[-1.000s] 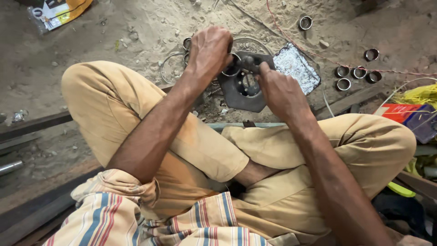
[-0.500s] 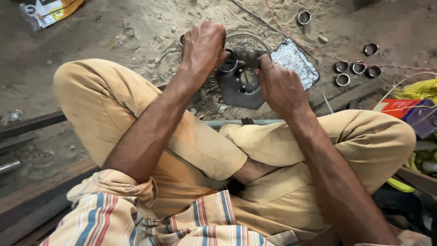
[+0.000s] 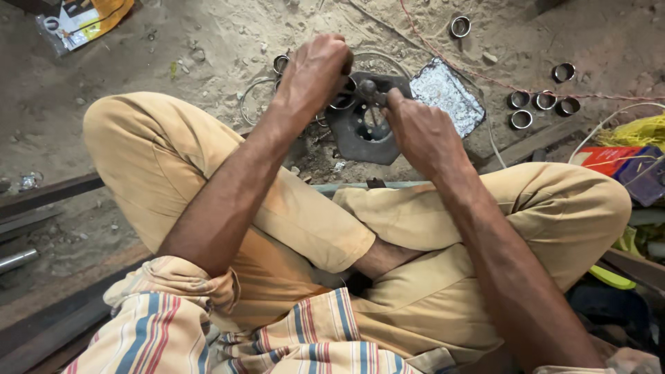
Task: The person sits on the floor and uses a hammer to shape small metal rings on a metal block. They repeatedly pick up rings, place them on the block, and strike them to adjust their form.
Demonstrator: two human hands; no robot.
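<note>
both hands have edged left; left hand (image 3: 315,73) fists a metal ring (image 3: 344,100), right hand (image 3: 419,131) pinches the dark plate's (image 3: 360,138) knob; either could slip.

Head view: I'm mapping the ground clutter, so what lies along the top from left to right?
Yellow packet → left hand → dark metal plate → right hand → foil-like sheet → cluster of metal rings → red box.

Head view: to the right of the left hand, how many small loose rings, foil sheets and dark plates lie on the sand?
Small metal rings: 6
Foil sheet: 1
Dark metal plate: 1
Total: 8
</note>
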